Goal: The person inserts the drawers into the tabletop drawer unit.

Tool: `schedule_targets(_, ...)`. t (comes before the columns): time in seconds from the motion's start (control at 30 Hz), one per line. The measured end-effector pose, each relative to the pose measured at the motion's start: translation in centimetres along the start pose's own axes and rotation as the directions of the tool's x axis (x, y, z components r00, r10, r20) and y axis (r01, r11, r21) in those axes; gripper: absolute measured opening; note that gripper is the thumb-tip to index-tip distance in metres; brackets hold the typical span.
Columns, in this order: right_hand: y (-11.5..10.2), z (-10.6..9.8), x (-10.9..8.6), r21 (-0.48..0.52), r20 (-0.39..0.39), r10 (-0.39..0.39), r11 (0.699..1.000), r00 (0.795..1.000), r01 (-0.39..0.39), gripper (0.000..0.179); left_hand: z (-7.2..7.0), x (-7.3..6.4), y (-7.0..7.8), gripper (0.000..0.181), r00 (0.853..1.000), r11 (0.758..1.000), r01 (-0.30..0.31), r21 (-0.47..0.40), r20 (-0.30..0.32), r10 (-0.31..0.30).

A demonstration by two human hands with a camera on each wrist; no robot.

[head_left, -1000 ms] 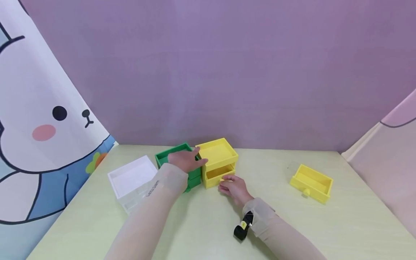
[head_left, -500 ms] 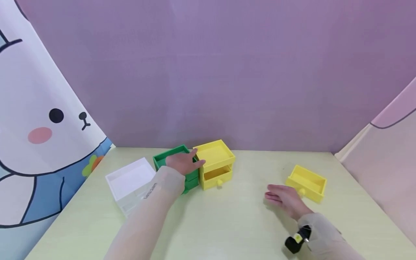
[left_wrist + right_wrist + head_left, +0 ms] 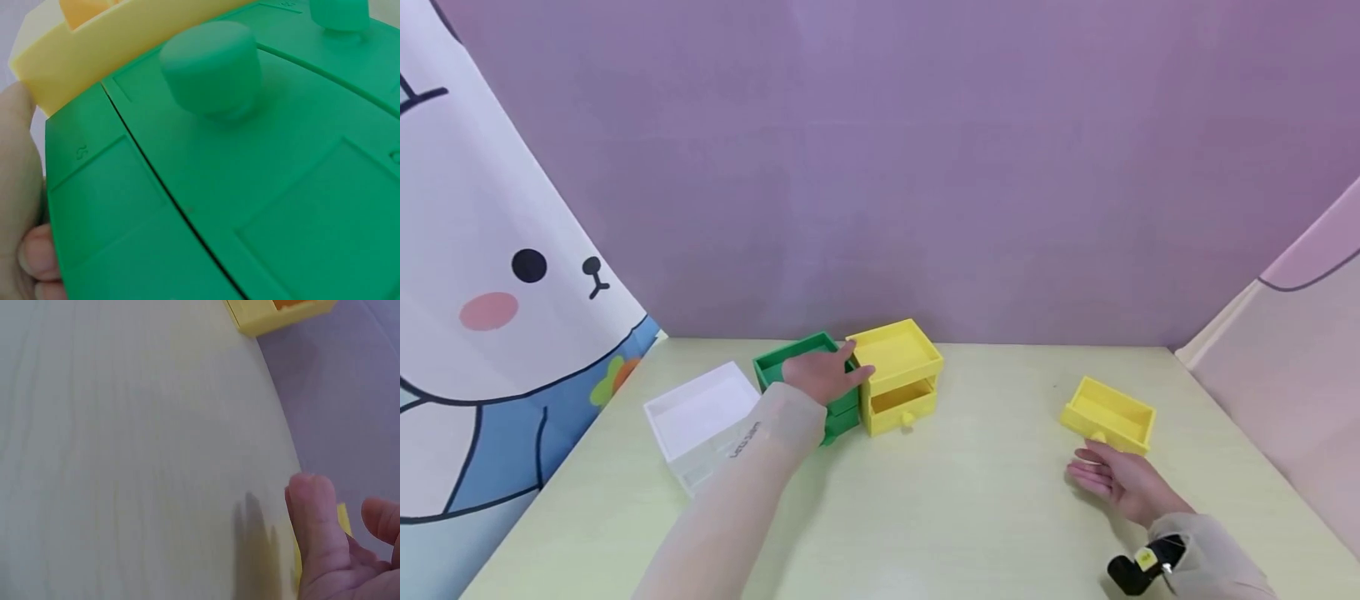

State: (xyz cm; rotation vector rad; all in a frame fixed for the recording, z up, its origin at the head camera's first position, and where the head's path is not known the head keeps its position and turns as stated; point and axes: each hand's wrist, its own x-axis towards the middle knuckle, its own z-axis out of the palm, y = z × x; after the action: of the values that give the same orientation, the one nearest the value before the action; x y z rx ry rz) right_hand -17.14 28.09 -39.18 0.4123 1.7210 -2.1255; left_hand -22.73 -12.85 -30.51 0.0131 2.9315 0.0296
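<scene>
My left hand (image 3: 820,375) reaches over the small green drawer cabinet (image 3: 844,419), its thumb and forefinger spread onto the left edge of the yellow drawer cabinet (image 3: 897,354). In the left wrist view, fingertips (image 3: 40,253) show past the edge of the green front, and the cabinets stand side by side. The yellow cabinet has a gap above its lower drawer, whose round knob (image 3: 907,419) faces forward. On the right lies a loose yellow drawer (image 3: 1108,414). My right hand (image 3: 1123,483) is just in front of it, fingers loosely extended near its knob, gripping nothing.
A white drawer cabinet (image 3: 700,417) stands left of the green one, partly behind my left sleeve (image 3: 745,467). Purple cloth (image 3: 1000,167) hangs along the table's back edge, with a cartoon-printed cloth (image 3: 490,250) on the left side.
My right hand has let go of the lower drawer's knob on the yellow cabinet and moved right to the loose yellow drawer. My left hand stays where it was.
</scene>
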Motion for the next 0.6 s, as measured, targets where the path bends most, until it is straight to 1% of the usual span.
schedule_targets(0.13, 0.2, -1.5, 0.4, 0.132, 0.058, 0.047, 0.99, 0.997, -0.054, 0.036, -0.1, 0.0, 0.0, 0.072, 1.0, 1.0, 0.005, -0.007, -0.002, -0.005)
schedule_targets(0.27, 0.2, -2.4, 0.8, 0.247, 0.064, 0.075, 0.965, 0.995, -0.089, 0.043, 0.1, 0.1, 0.0, 0.072, 1.0, 1.0, 0.004, -0.005, -0.004, -0.004)
schedule_targets(0.4, 0.0, -2.8, 1.2, 0.351, 0.056, 0.101, 0.929, 0.993, -0.114, 0.044, 0.1, 0.1, 0.0, 0.072, 1.0, 1.0, 0.002, -0.01, -0.008, -0.002)
schedule_targets(0.5, -0.1, -2.9, 1.5, 0.404, 0.055, 0.114, 0.906, 0.992, -0.127, 0.043, 0.0, 0.0, 0.1, 0.072, 1.0, 1.0, 0.002, -0.016, -0.004, -0.002)
schedule_targets(0.6, -0.1, -3.0, 1.8, 0.428, 0.066, 0.12, 0.893, 0.991, -0.137, 0.044, 0.0, -0.1, 0.1, 0.071, 1.0, 1.0, 0.005, -0.018, 0.004, -0.005)
